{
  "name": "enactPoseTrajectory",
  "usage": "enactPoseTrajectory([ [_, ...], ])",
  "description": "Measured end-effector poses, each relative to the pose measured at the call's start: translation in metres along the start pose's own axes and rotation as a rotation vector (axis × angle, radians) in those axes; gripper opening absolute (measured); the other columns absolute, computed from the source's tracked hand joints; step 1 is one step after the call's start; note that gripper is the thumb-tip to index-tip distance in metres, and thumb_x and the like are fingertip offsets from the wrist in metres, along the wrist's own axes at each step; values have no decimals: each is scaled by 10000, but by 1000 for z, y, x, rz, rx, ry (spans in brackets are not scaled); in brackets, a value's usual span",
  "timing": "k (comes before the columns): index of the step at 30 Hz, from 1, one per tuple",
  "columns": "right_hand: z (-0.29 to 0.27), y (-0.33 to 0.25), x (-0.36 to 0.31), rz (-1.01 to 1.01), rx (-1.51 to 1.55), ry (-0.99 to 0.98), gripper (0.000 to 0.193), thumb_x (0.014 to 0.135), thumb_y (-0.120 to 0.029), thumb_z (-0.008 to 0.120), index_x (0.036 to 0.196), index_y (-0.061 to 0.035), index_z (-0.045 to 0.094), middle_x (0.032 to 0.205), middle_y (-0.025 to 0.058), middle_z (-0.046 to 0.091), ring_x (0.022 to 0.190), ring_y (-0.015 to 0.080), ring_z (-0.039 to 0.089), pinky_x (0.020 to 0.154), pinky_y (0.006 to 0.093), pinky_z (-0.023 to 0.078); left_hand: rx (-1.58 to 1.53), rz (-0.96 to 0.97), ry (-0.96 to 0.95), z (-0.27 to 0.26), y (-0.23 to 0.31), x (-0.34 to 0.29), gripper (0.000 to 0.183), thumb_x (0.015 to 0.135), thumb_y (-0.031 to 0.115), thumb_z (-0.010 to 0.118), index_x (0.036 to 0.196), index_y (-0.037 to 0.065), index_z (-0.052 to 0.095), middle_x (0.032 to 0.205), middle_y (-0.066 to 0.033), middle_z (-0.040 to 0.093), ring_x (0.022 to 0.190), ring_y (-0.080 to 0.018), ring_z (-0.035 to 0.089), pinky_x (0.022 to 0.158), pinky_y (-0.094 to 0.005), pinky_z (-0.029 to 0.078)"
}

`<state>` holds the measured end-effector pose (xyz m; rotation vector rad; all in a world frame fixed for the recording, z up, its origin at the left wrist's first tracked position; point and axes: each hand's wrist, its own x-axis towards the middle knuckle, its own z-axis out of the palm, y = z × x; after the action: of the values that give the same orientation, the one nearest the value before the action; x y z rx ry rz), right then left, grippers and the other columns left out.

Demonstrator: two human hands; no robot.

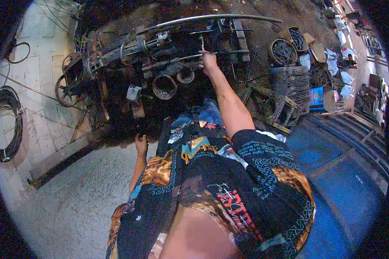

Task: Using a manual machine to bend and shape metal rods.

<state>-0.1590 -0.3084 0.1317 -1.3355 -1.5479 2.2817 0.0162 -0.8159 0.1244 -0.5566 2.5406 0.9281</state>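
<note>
My right hand (209,60) is stretched out ahead and closed on a thin metal rod (183,57) lying across a pile of rusty scrap metal (160,64). A small bent metal piece (202,43) stands just above that hand. My left hand (141,144) hangs low by my side near the edge of the dark scrap pile, fingers loosely curled, holding nothing that I can see. A long curved grey pipe (212,18) arches over the top of the pile. My patterned dark shirt fills the lower middle of the view.
Two rusty round cans (164,86) sit in the pile. A coil of black cable (6,125) lies on the pale tiled floor at left. Wire baskets and coils (285,51), a metal frame (274,108) and a blue box (317,97) crowd the right.
</note>
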Motion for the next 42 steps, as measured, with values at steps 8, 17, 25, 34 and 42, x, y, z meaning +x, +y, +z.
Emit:
enactPoseTrajectory([
  [8,28,-68,-82,374,30,-630,232,939,-262,435,1020,-108,587,549,-79,298,415,57,217,358,224,190,-342,-83,-129,18,21,14,554,893,184,601,1341,0,332,755,-53,580,570,-124,553,522,-263,447],
  [17,-162,34,-87,-317,-619,161,265,861,-196,551,1026,-21,661,739,58,626,634,164,575,615,309,462,-517,-114,-165,42,-68,57,575,888,220,615,1327,-52,363,730,-28,587,681,-94,543,633,-247,446],
  [25,-175,75,-38,-189,-765,537,310,811,-219,605,1034,-7,647,817,129,649,717,196,612,699,339,478,-188,23,-85,9,-3,21,569,885,215,617,1330,-41,373,753,-34,588,676,-98,545,614,-256,459],
  [34,-145,106,40,-273,-85,870,84,668,-68,700,703,-2,661,722,108,663,561,213,577,599,349,488,-36,21,-4,-22,73,-5,569,869,228,636,1312,-45,405,747,-32,568,665,-91,508,609,-246,435],
  [42,-101,105,40,-284,-154,847,388,629,13,725,922,-46,478,787,66,587,647,188,555,608,337,464,-79,21,15,-15,20,-4,573,859,254,639,1295,-49,425,771,-51,578,719,-138,532,694,-280,454],
])
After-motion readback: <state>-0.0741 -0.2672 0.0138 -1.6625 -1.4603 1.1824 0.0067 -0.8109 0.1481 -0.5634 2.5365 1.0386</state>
